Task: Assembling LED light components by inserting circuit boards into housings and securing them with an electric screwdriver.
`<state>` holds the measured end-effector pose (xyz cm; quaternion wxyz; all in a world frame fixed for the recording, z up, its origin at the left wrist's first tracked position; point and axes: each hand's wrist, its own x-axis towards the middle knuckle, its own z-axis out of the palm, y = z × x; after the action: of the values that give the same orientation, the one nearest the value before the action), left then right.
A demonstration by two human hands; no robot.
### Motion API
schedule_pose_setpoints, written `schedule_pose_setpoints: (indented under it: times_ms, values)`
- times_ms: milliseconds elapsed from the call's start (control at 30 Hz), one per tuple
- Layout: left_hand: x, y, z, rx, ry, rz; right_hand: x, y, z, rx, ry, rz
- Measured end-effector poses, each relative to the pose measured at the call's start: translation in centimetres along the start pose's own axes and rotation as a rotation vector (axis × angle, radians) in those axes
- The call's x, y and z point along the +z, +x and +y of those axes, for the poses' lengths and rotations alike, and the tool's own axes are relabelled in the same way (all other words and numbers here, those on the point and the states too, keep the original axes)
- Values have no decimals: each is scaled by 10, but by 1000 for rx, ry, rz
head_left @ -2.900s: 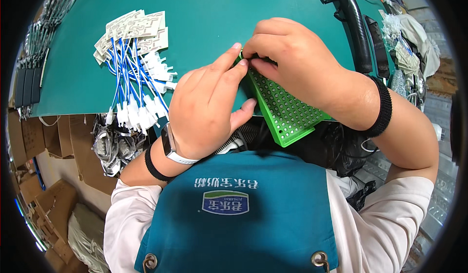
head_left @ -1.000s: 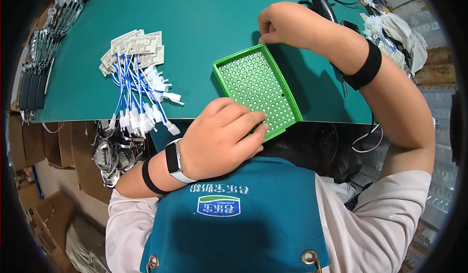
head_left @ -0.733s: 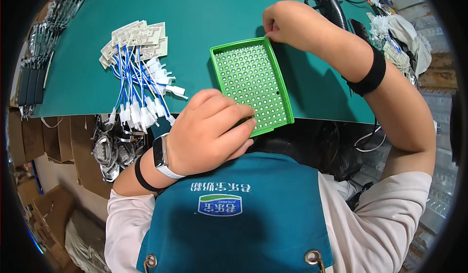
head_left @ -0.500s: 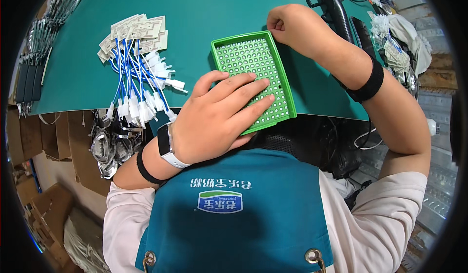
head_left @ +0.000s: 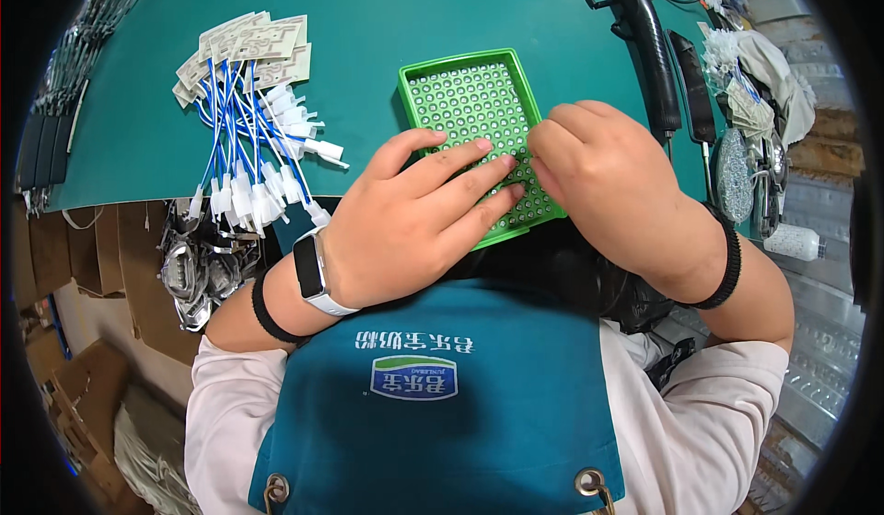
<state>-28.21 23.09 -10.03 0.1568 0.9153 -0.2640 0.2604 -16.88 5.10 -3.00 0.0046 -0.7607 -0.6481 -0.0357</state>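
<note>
A shallow green tray (head_left: 460,60) lies on the table in front of me, tilted a little. Rows of small round metal pieces (head_left: 465,101) fill its perforated bed; their exact kind is too small to tell. Across the tray's lower left part rests my left hand (head_left: 414,202), fingers spread and fingertips on the metal pieces. My right hand (head_left: 599,165) is closed at the tray's right edge, with thumb and fingers pinched together. Whatever sits between those fingertips, if anything, is hidden.
Left of the tray lies a bundle of blue and white wires with white connectors (head_left: 244,138) and flat pale plates (head_left: 267,36). On the right are a corded black power tool (head_left: 645,46) and a black-handled tool (head_left: 689,82). Metal parts (head_left: 78,55) line the left edge.
My right hand has come from beyond the tray's far right corner back toward me, to the tray's right edge. My left hand stays spread on the tray.
</note>
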Motion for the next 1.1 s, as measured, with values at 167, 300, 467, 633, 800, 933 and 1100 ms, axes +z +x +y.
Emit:
schedule_pose_setpoints:
  times_ms: [167,300,467,633,800,933,1100]
  values:
    - [2,-2,1,8,-10,15,-3,-3,-9,57,56,-90]
    - [-4,-5,2,-1,-6,-2,-17,-3,-7,126,99,31]
    - [-5,-3,9,-7,15,-3,-13,24,12,177,-21,79]
    - [-3,-2,11,-19,42,-3,0,37,4,58,-326,-81]
    - [-3,-5,11,-20,32,-1,6,41,11,47,-198,-28]
    - [-2,-6,11,-32,22,13,0,39,16,-37,-203,-190]
    - [-1,-7,11,-32,10,41,-5,43,18,60,-152,-151]
